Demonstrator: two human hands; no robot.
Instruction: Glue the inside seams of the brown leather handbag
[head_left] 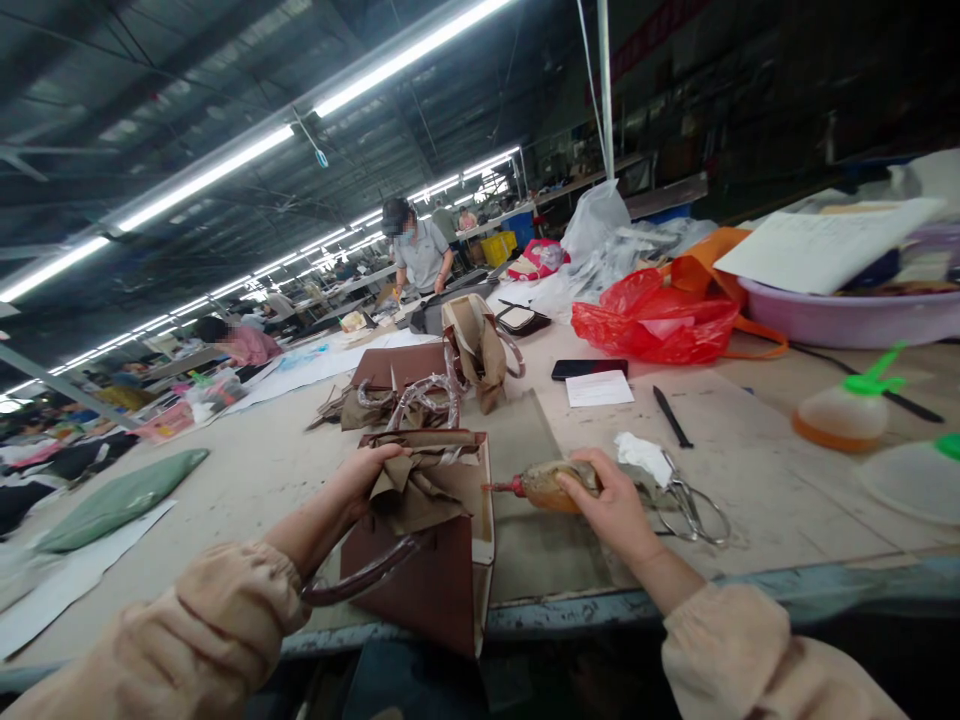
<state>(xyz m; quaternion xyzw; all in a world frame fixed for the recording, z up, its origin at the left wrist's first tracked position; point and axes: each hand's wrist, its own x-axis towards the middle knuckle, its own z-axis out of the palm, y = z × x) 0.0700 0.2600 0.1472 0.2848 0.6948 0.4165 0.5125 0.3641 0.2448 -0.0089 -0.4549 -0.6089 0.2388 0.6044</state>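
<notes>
A brown handbag [420, 585] lies at the table's front edge, its bottom part jutting past the edge. My left hand [367, 475] grips its top, fingers closed on the bag's edge and the loose olive-brown lining [424, 490]. One plastic-wrapped handle [367, 570] hangs below that hand. In my right hand [611, 500] is a glue bottle [551, 487] with amber liquid, held sideways. The bottle's red nozzle points left, its tip at the pale side panel [482, 490] of the bag; whether it touches I cannot tell.
Behind stand more brown bags [397, 365]. Scissors [694, 510], a black pen [673, 415], a phone [589, 369] and a green-capped bottle [840, 415] lie to the right. A red plastic bag [652, 315] and purple basin [847, 315] sit farther back. A co-worker [420, 250] stands beyond.
</notes>
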